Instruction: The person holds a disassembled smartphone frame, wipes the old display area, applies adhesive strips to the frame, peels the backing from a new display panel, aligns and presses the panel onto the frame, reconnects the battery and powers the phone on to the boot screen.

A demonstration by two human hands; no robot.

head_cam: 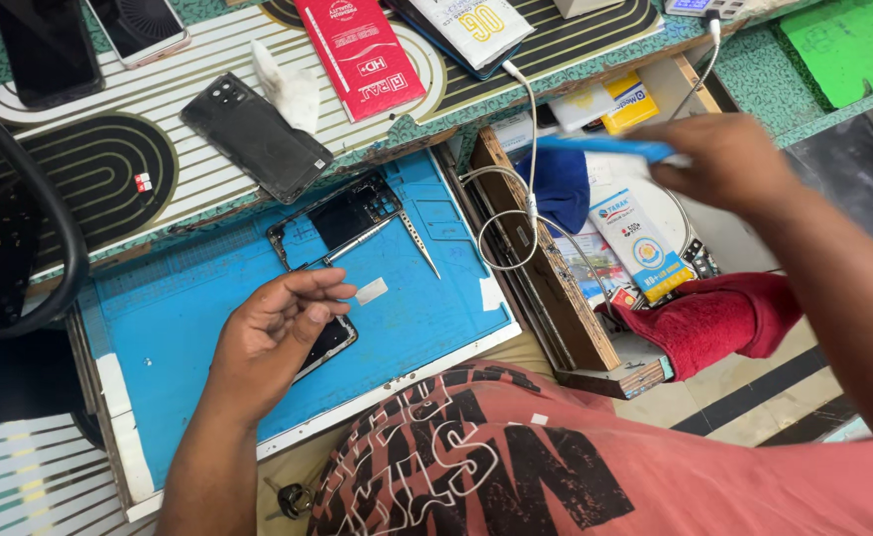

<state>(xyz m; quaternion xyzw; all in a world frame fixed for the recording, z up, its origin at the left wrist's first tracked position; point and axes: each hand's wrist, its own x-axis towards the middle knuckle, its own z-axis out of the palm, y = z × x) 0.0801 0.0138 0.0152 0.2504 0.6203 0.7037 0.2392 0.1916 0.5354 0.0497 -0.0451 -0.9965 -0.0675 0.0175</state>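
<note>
Nearest the camera, a red printed shirt (516, 467) is being worn by the person. Just beyond it, the left hand (278, 333) is being rested on the opened phone (342, 253) that is lying on the blue work mat (179, 328); its fingers are loosely curled, pressing down on the phone's lower end rather than closing round anything. The phone is being kept with its long axis running diagonally, from under that hand up and to the right toward the back edge of the mat, so most of its body is lying beyond and to the right of the fingertips. A screwdriver (357, 243) and a pair of tweezers (419, 243) are being left across and beside its upper end, and a small white sticker (371, 291) is lying just past the fingertips.

Further right, over the open drawer (556, 298), the right hand (729, 159) is being held raised, closed on a flat blue tool (605, 147) that is pointing left. That hand is well apart from the phone; the left one is clearly the nearer.

Farther back on the striped surface (89, 159), a dark phone back cover (256, 137), a red packet (360, 55) and a white cable (531, 139) are being kept.
</note>
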